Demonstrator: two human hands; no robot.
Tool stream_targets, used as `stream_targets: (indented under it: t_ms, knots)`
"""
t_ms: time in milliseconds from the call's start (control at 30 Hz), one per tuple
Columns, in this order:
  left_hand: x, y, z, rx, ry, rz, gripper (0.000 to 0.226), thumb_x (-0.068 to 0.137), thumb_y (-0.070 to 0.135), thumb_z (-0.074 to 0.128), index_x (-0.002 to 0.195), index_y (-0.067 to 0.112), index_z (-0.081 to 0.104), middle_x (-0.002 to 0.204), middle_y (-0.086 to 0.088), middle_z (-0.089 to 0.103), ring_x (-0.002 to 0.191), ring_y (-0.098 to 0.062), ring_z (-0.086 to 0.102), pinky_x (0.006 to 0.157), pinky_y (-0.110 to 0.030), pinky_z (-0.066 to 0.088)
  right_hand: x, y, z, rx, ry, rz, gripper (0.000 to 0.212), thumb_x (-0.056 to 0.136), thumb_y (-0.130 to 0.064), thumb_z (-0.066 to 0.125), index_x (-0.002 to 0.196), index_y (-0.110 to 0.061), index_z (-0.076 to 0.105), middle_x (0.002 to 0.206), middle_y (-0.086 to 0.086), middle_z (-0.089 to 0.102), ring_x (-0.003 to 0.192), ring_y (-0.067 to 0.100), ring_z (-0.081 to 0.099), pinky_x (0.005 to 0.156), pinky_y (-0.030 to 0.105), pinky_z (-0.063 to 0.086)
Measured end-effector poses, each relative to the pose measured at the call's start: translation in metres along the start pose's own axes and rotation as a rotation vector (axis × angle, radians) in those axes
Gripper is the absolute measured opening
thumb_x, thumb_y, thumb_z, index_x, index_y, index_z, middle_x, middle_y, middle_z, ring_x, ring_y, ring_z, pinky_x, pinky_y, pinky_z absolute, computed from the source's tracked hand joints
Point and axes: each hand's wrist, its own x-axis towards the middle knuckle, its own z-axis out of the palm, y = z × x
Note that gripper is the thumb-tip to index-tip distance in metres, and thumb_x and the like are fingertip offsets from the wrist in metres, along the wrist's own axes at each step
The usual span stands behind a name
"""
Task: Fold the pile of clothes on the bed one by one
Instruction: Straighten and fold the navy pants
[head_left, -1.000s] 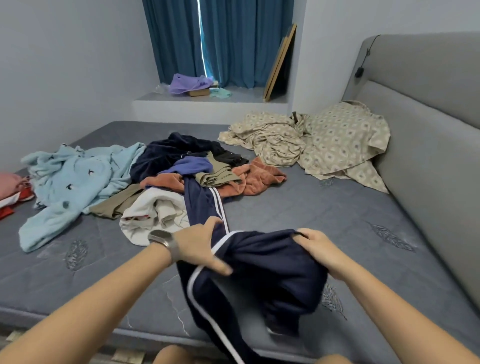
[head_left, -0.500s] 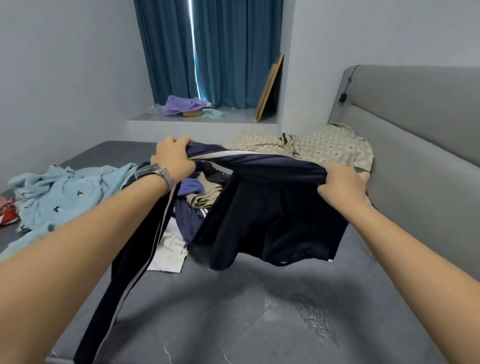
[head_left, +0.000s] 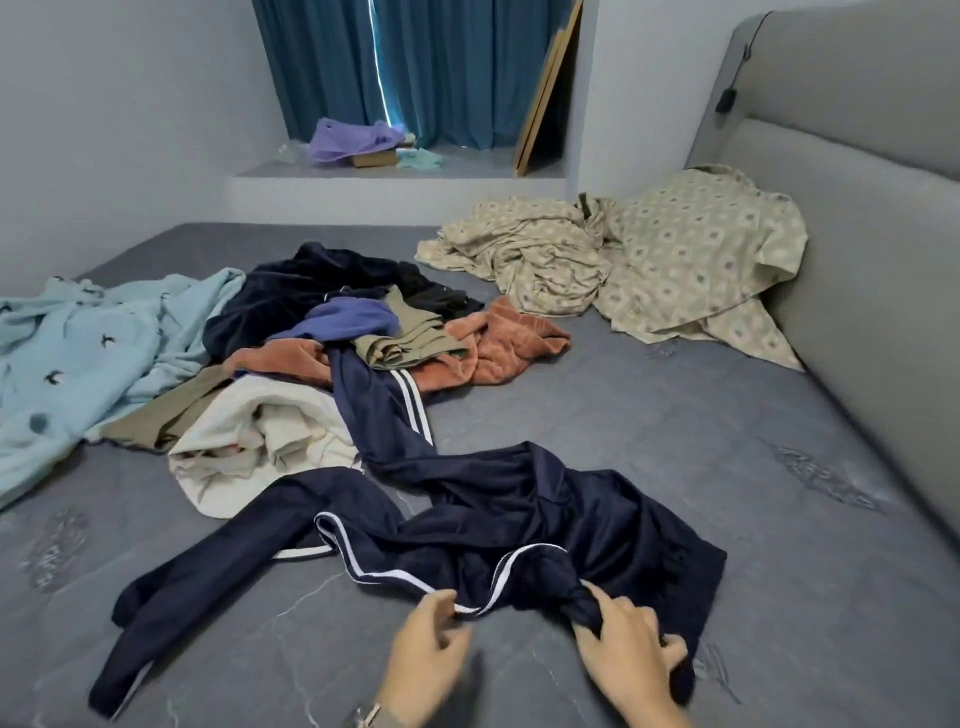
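While both hands work at the bottom of the frame, the scene breaks down like this:

Garment in hand: navy track pants (head_left: 498, 519) with white side stripes, spread crumpled and twisted across the lower centre of the grey bed (head_left: 727, 426). One leg trails toward the lower left; the other runs up the frame to the clothes pile.

Left hand (head_left: 428, 644): at the bottom centre, fingers curled and touching the white-striped edge of the pants. It looks like a light pinch, though motion blur makes this uncertain.

Right hand (head_left: 631, 654): at the bottom right, fingers curled round a bunched fold of the navy fabric, gripping it.

Clothes pile (head_left: 358, 332): at the middle left of the frame, a loose heap of dark, blue, olive, rust and cream pieces, none folded. A pale blue blanket (head_left: 98, 358) lies at the far left.

Other bedding: a beige patterned sheet (head_left: 649, 260) sits crumpled at the upper right, against the headboard.

How the pants will likely handle: light, thin, limp and probably slick, so they should slide and sag rather than hold a crease.

Where to take hold: probably the waistband corners, one per hand, to untwist and flatten the legs before folding.
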Motion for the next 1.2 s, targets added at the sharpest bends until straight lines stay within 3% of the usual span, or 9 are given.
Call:
stream_targets:
  t_ms: [200, 333, 433, 533, 700, 800, 900, 1033, 1200]
  knots:
    - [-0.009, 0.022, 0.035, -0.476, -0.275, -0.128, 0.043, 0.083, 0.052, 0.064, 0.121, 0.045, 0.047, 0.11, 0.003, 0.068, 0.092, -0.012, 0.069, 0.082, -0.037, 0.057, -0.001, -0.035, 0.028, -0.013, -0.167, -0.276, 0.057, 0.093, -0.047, 0.042, 0.147, -0.045, 0.023, 0.134, -0.012, 0.047, 0.127, 0.018, 0.038, 0.101, 0.04, 0.025]
    - [-0.006, 0.029, 0.041, -0.662, -0.199, -0.262, 0.047, 0.084, 0.04, 0.069, 0.121, 0.045, 0.04, 0.11, 0.002, 0.069, 0.094, -0.017, 0.068, 0.074, -0.036, 0.058, -0.001, -0.041, 0.026, 0.435, -0.478, -0.35, 0.029, 0.09, -0.03, 0.053, 0.115, -0.034, 0.066, 0.115, -0.009, 0.069, 0.113, 0.009, 0.059, 0.097, 0.027, 0.044]
    - [-0.001, 0.029, 0.048, -0.734, -0.017, -0.265, 0.046, 0.091, 0.005, 0.058, 0.128, 0.025, 0.038, 0.107, -0.006, 0.066, 0.083, -0.018, 0.065, 0.067, -0.035, 0.057, 0.019, -0.02, 0.009, 0.66, -0.06, -0.196, 0.03, 0.077, -0.012, 0.065, 0.087, -0.039, 0.07, 0.09, -0.012, 0.074, 0.087, 0.003, 0.068, 0.09, 0.034, 0.052]
    - [-0.005, 0.033, 0.047, -0.757, 0.091, -0.197, 0.05, 0.091, -0.002, 0.051, 0.122, 0.032, 0.032, 0.107, 0.0, 0.059, 0.088, -0.018, 0.061, 0.09, -0.047, 0.051, 0.035, 0.01, -0.016, 0.467, 0.378, 0.196, 0.055, 0.075, -0.028, 0.07, 0.127, -0.032, 0.053, 0.131, 0.004, 0.053, 0.118, 0.028, 0.05, 0.099, 0.044, 0.041]
    - [-0.006, 0.035, 0.018, -0.474, 0.109, 0.163, 0.06, 0.084, -0.012, 0.045, 0.105, 0.042, 0.061, 0.113, 0.012, 0.066, 0.106, -0.007, 0.06, 0.099, -0.033, 0.045, 0.043, 0.037, -0.011, 0.353, 0.065, 0.476, 0.11, 0.073, -0.059, 0.072, 0.151, -0.01, 0.012, 0.151, 0.022, 0.025, 0.138, 0.039, 0.024, 0.109, 0.047, 0.027]
    - [0.003, 0.022, 0.001, -0.037, 0.163, 0.236, 0.052, 0.077, -0.007, 0.043, 0.08, 0.037, 0.07, 0.112, 0.006, 0.066, 0.114, -0.013, 0.052, 0.103, -0.028, 0.036, 0.043, 0.037, -0.002, 0.228, 0.033, 0.377, 0.073, 0.079, -0.058, 0.067, 0.13, -0.008, 0.049, 0.129, 0.017, 0.055, 0.126, 0.037, 0.044, 0.099, 0.04, 0.036]
    - [-0.009, 0.02, 0.004, 0.365, 0.26, 0.093, 0.027, 0.08, 0.031, 0.055, 0.105, 0.025, 0.062, 0.142, -0.009, 0.023, 0.126, -0.032, 0.03, 0.105, -0.034, 0.029, 0.041, 0.03, -0.004, 0.347, -0.036, 0.269, 0.029, 0.089, -0.034, 0.06, 0.095, -0.007, 0.067, 0.103, 0.016, 0.068, 0.101, 0.033, 0.062, 0.083, 0.034, 0.046]
    - [-0.035, 0.027, 0.034, 0.381, 0.014, -0.072, 0.129, 0.038, 0.101, 0.029, 0.14, 0.022, 0.031, 0.134, 0.001, 0.022, 0.126, -0.026, 0.035, 0.102, -0.035, 0.036, 0.022, 0.007, -0.018, 1.167, -0.225, 0.208, 0.01, 0.09, -0.018, 0.062, 0.099, -0.015, 0.066, 0.091, 0.009, 0.073, 0.081, 0.024, 0.068, 0.063, 0.033, 0.054]
    - [-0.029, 0.024, 0.029, 0.572, 0.083, -0.096, 0.063, 0.087, 0.027, 0.055, 0.139, 0.012, 0.022, 0.126, -0.012, 0.045, 0.109, -0.034, 0.055, 0.086, -0.037, 0.045, 0.002, 0.004, -0.032, 1.553, 0.058, 0.11, 0.023, 0.082, -0.002, 0.069, 0.104, -0.005, 0.069, 0.096, 0.012, 0.074, 0.086, 0.024, 0.071, 0.077, 0.034, 0.058]
